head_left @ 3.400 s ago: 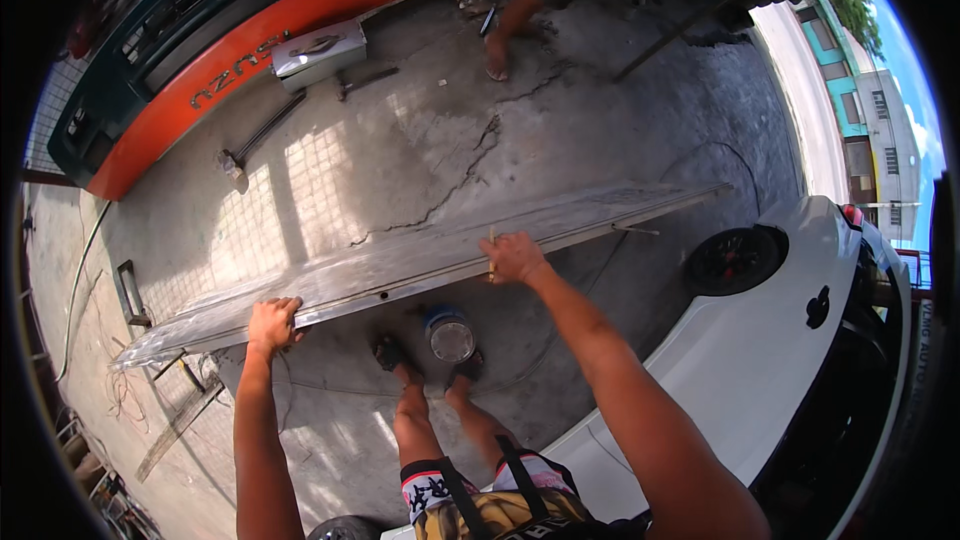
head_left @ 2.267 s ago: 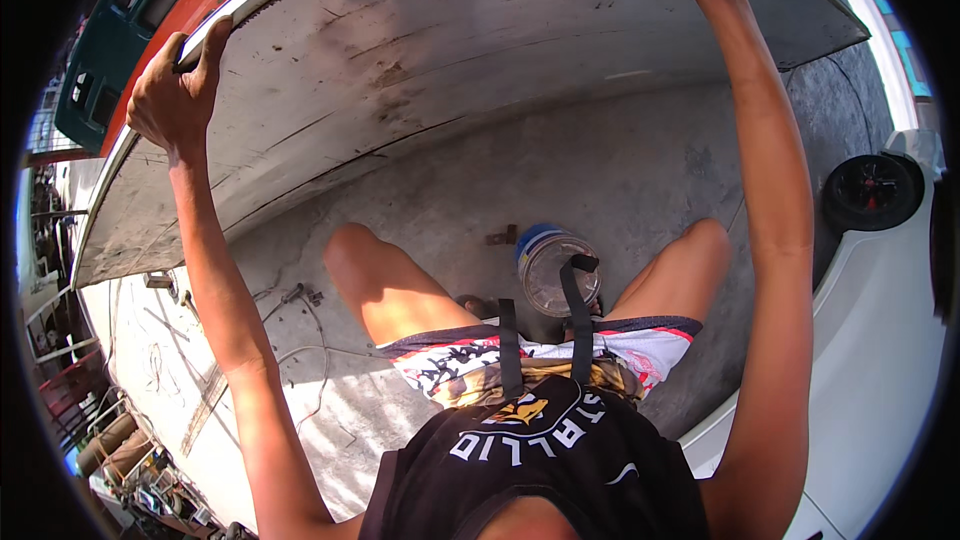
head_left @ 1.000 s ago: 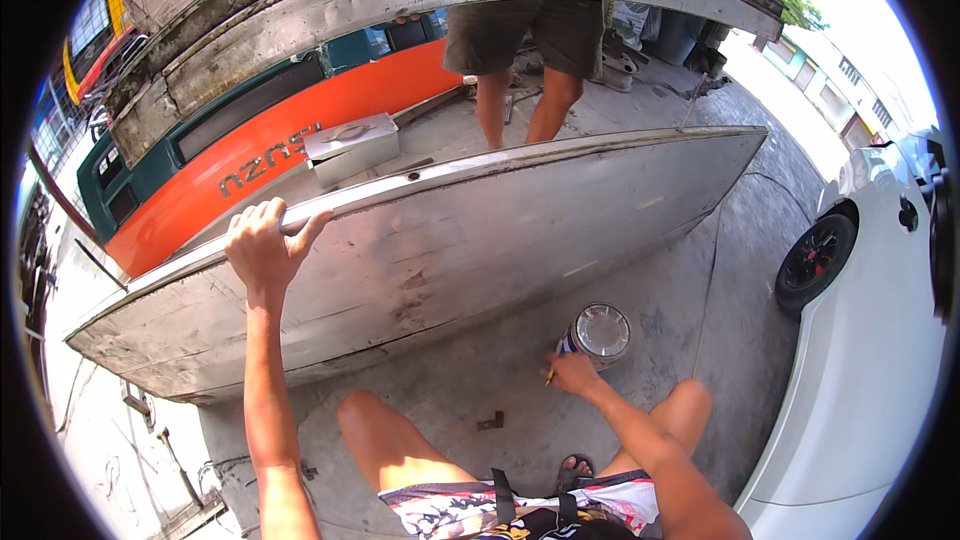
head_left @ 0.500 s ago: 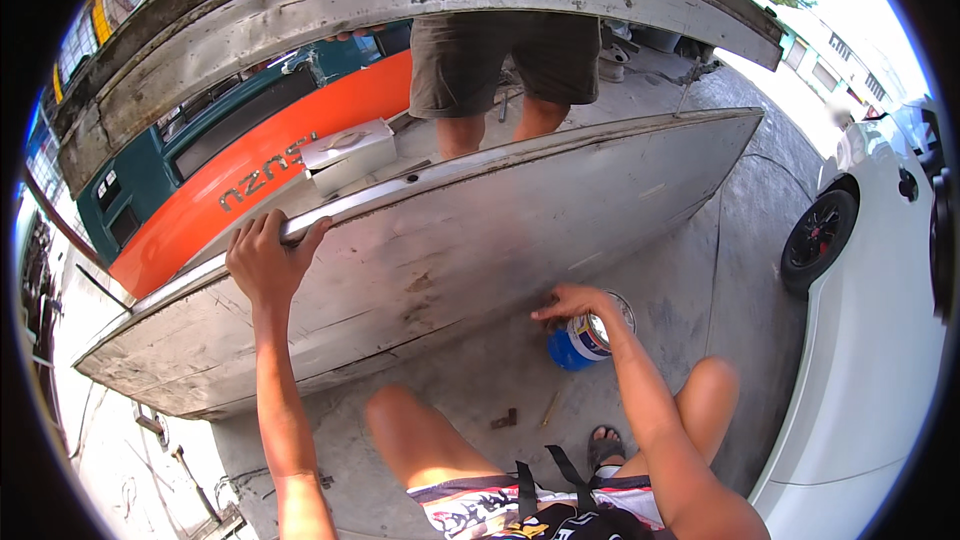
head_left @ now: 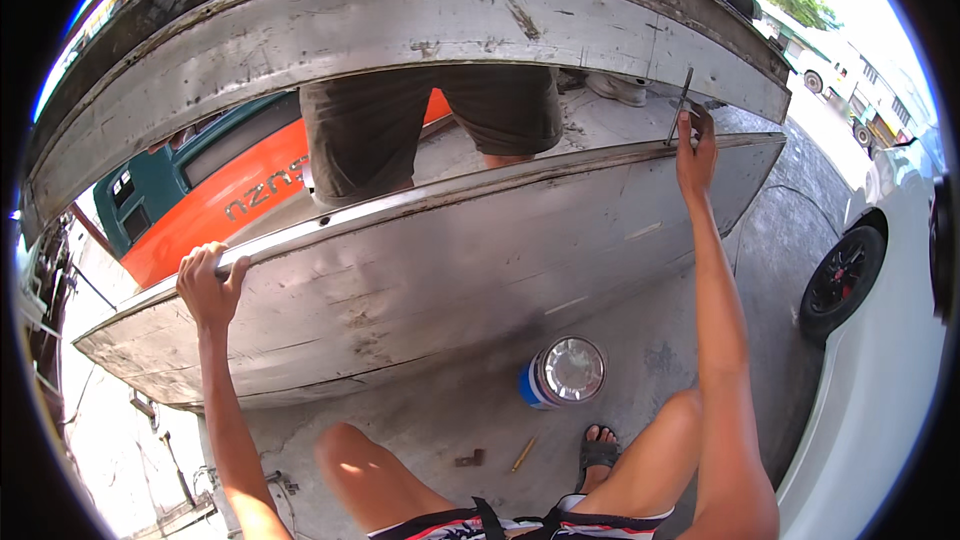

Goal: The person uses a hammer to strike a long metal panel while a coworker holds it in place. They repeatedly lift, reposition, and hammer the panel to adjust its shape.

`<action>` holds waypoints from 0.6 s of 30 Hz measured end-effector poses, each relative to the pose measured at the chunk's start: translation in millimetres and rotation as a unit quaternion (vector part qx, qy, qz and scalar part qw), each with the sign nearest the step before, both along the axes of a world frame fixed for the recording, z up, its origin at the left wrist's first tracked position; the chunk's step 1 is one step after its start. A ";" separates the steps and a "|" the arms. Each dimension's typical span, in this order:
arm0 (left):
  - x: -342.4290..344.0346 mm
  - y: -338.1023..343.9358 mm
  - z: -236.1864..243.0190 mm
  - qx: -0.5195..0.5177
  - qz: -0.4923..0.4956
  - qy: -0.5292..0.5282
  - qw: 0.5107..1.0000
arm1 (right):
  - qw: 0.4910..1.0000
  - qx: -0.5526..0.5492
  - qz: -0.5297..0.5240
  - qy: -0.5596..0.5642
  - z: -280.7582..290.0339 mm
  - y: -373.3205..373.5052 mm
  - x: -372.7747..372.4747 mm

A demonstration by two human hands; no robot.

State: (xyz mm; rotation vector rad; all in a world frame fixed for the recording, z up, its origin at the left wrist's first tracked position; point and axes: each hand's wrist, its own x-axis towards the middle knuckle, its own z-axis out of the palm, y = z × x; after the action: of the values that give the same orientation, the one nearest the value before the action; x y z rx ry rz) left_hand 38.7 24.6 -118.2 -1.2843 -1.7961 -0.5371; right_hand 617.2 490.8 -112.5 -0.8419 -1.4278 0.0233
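Observation:
A long, scuffed metal panel [head_left: 470,260] stands on edge across the concrete in front of me. My left hand [head_left: 210,292] grips its top rim at the left. My right hand [head_left: 696,148] is raised at the right end, fingers round a thin metal rod [head_left: 687,82] at that rim. A blue-and-silver can [head_left: 573,370] stands below the panel, with a thin yellow stick [head_left: 524,452] and a small rusty bracket [head_left: 469,460] on the floor nearby.
A second long metal panel [head_left: 400,15] crosses above, with a person's dark shorts and legs [head_left: 360,135] behind. An orange and green vehicle panel [head_left: 175,240] lies at the back left. A white car [head_left: 880,410] stands close on my right. Tools and cables [head_left: 175,465] lie at the lower left.
The first panel was tipped up onto its edge. My right hand went down by the can, then rose to the rim at the rod. The upper panel and person came nearer.

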 end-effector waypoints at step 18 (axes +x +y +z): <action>68.8 59.6 -7.7 0.066 -0.014 -0.108 0.992 | 0.995 0.073 0.065 0.009 -29.0 20.1 -19.4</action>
State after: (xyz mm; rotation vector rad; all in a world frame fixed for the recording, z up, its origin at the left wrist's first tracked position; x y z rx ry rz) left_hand 107.5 84.2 -125.9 -1.1992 -1.8858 -0.8242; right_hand 597.8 510.8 -141.4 -0.6278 -1.4476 0.0245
